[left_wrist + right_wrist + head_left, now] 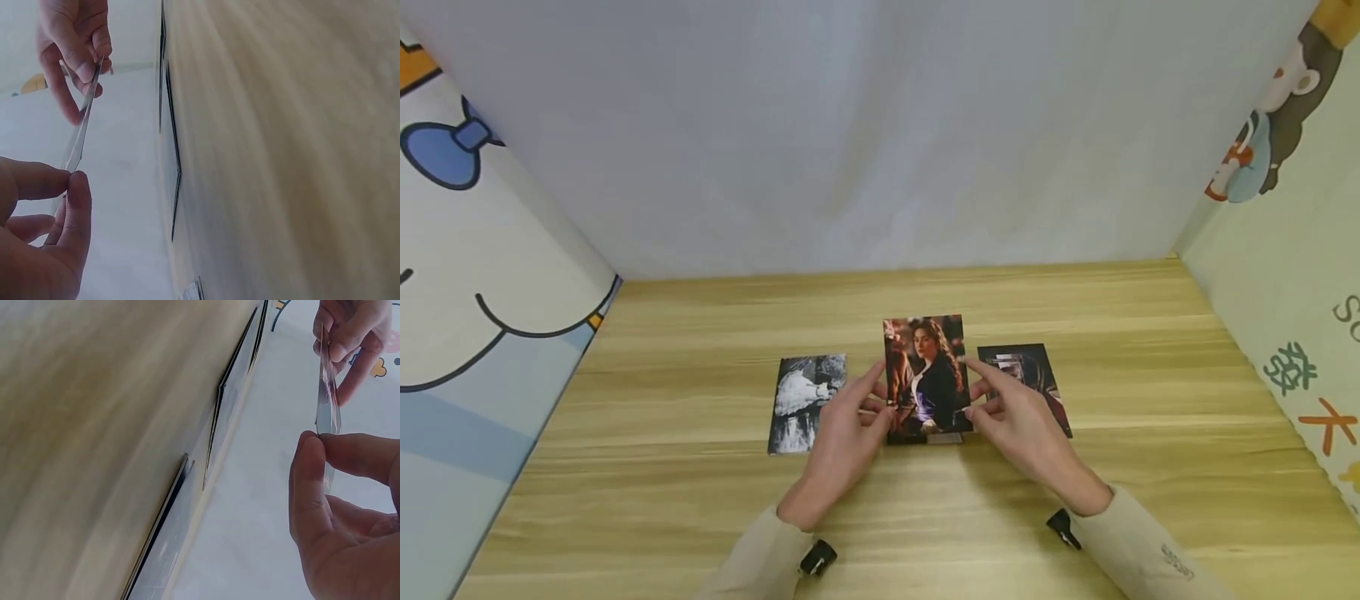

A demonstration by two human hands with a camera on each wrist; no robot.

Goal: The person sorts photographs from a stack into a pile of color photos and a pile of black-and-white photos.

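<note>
your left hand (842,437) and right hand (1018,425) pinch the colour photo (925,379) by its side edges, above the table (700,500); a black-and-white photo (805,404) lies left of the grip

beige long sleeves (1138,546) — small black wrist clips (817,557).

The colour photo (925,377) shows a woman with long curly hair in dark clothes. It is held up off the table, facing up, with its long side upright.
</note>
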